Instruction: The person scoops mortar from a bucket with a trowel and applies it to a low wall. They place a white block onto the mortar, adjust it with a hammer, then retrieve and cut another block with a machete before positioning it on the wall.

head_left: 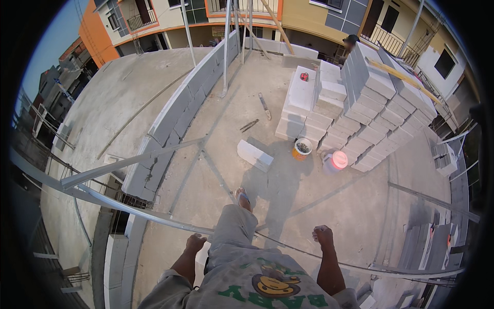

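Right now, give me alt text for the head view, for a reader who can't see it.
A person's left hand and right hand flank their body, one sandalled foot forward on a concrete floor. Ahead lie a pale block, two tools, an orange bucket and a pink-lidded container, with stacked blocks at right.

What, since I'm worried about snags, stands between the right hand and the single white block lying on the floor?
Nothing visible stands between the right hand and the white block; only the person's shadow falls across the floor there.
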{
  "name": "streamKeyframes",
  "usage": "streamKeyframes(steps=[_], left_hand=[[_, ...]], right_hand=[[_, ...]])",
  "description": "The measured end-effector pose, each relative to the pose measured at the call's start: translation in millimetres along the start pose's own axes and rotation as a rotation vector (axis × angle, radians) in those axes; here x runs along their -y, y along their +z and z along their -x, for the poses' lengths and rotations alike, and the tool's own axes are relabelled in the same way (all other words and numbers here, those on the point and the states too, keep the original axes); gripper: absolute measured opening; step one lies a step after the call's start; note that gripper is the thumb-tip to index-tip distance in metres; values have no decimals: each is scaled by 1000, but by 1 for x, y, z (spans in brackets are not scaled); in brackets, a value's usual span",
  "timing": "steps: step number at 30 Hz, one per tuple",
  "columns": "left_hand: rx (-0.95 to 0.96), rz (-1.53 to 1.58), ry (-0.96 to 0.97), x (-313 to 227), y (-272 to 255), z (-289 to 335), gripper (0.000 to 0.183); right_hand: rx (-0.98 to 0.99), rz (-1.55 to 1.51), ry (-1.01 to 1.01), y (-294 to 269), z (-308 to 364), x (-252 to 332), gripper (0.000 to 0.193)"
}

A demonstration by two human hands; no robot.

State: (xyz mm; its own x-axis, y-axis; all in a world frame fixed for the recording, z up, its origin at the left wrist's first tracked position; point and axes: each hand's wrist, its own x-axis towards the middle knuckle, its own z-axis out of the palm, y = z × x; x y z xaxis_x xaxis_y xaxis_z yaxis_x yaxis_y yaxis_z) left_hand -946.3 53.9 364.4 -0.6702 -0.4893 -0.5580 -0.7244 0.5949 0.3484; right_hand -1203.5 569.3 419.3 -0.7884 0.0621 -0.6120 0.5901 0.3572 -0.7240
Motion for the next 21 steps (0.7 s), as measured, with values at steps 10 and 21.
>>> streamKeyframes(steps=[10,21], left_hand=[[112,351,90,-138,-139,-285,57],[-113,668,36,-189,-276,-430,50]], right_hand=[[-62,893,-247,93,-152,153,18],[92,918,-83,179,-326,257,31]])
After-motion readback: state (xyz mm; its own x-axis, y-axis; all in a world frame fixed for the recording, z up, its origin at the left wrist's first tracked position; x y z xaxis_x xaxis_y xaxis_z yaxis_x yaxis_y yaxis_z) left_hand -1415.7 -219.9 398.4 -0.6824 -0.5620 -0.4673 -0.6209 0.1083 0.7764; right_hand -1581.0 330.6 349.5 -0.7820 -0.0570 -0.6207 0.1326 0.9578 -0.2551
